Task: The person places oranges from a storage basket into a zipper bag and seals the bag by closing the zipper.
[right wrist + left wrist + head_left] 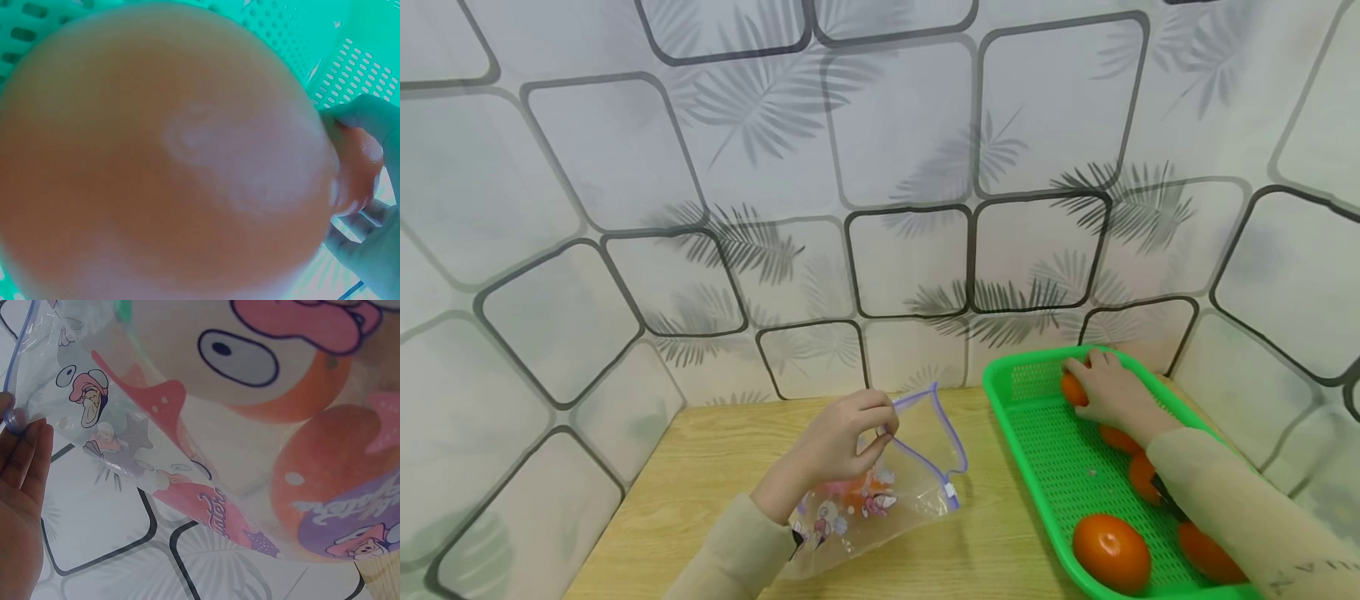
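My left hand [848, 435] pinches the top edge of a clear zip bag [917, 504] with a purple zip strip and cartoon prints. The bag's mouth gapes toward the basket. Through its film in the left wrist view, round orange fruits [331, 447] show inside. At the far end of a green plastic basket [1026, 475], my right hand [1112, 393] grips a round orange fruit [1072, 388], its fingers curled about it. Another fruit [162, 150] fills most of the right wrist view, close to the camera.
Several more orange fruits lie in the basket, one large fruit [1111, 552] near its front left and others partly hidden under my right sleeve [1232, 500]. Wood-grain table [677, 475] lies left of the bag. A patterned wall covering [910, 258] rises close behind.
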`<state>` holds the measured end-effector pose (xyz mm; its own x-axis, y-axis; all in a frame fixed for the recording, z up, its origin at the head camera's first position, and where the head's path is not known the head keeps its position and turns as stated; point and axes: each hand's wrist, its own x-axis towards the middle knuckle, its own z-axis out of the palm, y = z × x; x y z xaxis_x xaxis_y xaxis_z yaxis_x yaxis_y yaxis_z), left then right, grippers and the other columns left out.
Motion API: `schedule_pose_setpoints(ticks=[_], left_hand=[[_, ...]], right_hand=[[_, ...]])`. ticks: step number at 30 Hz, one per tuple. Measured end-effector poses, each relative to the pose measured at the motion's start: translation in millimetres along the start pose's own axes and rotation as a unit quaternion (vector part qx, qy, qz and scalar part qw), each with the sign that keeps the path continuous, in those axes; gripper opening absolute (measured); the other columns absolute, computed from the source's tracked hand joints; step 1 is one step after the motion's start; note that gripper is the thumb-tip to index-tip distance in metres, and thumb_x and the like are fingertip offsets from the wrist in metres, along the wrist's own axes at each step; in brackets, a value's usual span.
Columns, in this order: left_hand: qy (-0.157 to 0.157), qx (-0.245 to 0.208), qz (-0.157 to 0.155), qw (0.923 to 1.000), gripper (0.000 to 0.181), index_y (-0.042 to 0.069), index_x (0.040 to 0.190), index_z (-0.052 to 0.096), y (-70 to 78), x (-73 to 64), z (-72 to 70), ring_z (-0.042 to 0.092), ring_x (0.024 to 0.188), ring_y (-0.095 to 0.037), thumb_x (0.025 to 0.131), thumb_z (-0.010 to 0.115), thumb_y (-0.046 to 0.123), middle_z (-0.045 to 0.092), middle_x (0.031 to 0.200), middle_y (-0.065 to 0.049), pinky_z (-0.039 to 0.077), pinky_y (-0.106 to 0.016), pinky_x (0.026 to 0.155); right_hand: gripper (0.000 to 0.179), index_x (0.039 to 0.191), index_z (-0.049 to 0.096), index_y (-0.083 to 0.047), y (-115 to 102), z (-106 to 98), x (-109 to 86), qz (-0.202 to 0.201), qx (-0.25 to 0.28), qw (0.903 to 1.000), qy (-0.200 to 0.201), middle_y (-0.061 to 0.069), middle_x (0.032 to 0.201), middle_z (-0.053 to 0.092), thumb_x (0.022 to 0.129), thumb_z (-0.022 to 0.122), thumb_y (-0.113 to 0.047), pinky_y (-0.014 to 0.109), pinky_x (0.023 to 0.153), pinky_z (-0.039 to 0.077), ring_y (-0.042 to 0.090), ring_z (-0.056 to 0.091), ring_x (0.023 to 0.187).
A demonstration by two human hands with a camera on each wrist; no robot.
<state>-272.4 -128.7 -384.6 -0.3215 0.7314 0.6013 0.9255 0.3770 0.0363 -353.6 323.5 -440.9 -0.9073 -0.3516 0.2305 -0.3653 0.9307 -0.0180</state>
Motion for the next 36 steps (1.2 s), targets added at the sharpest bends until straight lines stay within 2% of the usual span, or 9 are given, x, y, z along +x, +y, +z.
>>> schedule_pose_setpoints(ticks=[11,18,29,36], left_hand=[[0.001,0.002,0.005,1.0000,0.018,0.015,0.088,0.066,0.9,0.0,0.9,0.065,0.088,-0.012,0.086,0.076,0.000,0.065,0.093,0.002,0.057,-0.023,0.081],[0.000,0.003,0.003,1.0000,0.018,0.015,0.088,0.066,0.9,0.1,1.8,0.064,0.087,-0.012,0.087,0.076,0.000,0.065,0.093,0.003,0.057,-0.023,0.081],[-0.001,0.002,0.000,1.0000,0.018,0.015,0.088,0.066,1.2,1.4,2.6,0.065,0.088,-0.012,0.086,0.075,0.000,0.065,0.093,0.003,0.058,-0.023,0.082],[-0.002,0.000,-0.002,1.0000,0.018,0.015,0.088,0.066,0.5,2.1,3.9,0.065,0.088,-0.012,0.086,0.075,0.000,0.066,0.093,0.003,0.058,-0.023,0.083]], right_hand=[[0.064,0.128,0.063,-0.005,-6.5,-7.8,-4.2,-0.041,-0.017,0.9987,0.026,0.029,0.110,0.055,0.074,0.094,-0.021,0.056,0.068,0.055,0.048,0.057,0.101],[0.066,0.130,0.063,-0.005,-14.4,-15.9,-6.6,-0.059,-0.029,0.9972,0.034,0.028,0.111,0.056,0.075,0.094,-0.024,0.055,0.070,0.055,0.045,0.056,0.100],[0.066,0.129,0.063,-0.008,-34.9,-29.8,-8.8,-0.084,-0.031,0.9956,0.031,0.026,0.112,0.055,0.073,0.095,-0.023,0.046,0.064,0.053,0.041,0.055,0.099],[0.064,0.128,0.064,-0.009,-47.6,-36.1,-11.1,-0.111,-0.037,0.9923,0.039,0.024,0.111,0.055,0.073,0.092,-0.023,0.050,0.071,0.054,0.039,0.054,0.100]])
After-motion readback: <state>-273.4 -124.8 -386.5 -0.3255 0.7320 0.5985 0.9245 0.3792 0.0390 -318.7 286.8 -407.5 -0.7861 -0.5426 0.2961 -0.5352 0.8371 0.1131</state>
